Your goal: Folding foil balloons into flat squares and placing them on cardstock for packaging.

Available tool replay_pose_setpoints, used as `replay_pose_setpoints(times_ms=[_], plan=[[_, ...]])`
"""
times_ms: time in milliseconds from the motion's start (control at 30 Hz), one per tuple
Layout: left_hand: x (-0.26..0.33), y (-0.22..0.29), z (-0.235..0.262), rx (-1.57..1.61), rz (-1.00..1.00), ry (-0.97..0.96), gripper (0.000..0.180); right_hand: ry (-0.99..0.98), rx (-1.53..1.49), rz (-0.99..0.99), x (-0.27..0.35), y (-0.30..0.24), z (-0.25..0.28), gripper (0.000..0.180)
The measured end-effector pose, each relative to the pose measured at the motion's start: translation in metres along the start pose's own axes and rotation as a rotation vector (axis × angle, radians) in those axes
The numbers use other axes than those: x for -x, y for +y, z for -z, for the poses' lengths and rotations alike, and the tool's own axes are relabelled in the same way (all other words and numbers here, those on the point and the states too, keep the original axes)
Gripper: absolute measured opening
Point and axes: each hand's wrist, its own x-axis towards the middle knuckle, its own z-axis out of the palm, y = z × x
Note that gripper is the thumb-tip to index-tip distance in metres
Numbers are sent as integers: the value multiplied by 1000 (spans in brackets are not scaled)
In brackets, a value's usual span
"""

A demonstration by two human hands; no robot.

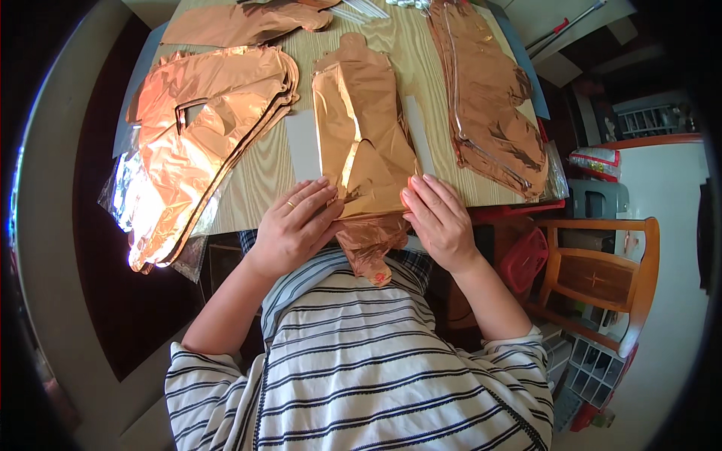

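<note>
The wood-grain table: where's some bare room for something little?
There's bare table between the middle copper foil balloon and the left foil stack, and another strip between it and the right foil stack. It's crowded around the left hand and right hand.

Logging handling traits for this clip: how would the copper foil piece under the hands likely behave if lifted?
The foil piece is probably floppy, as its lower end sags past the table. It looks light, being thin and creased. Its shiny surface may be slippery.
</note>
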Motion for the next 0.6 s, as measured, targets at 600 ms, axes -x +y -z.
replay_pose_setpoints(times_ms=[600], plan=[[12,-4,-6,-179,-134,108,31,122,161,69,12,1,-14,37]])
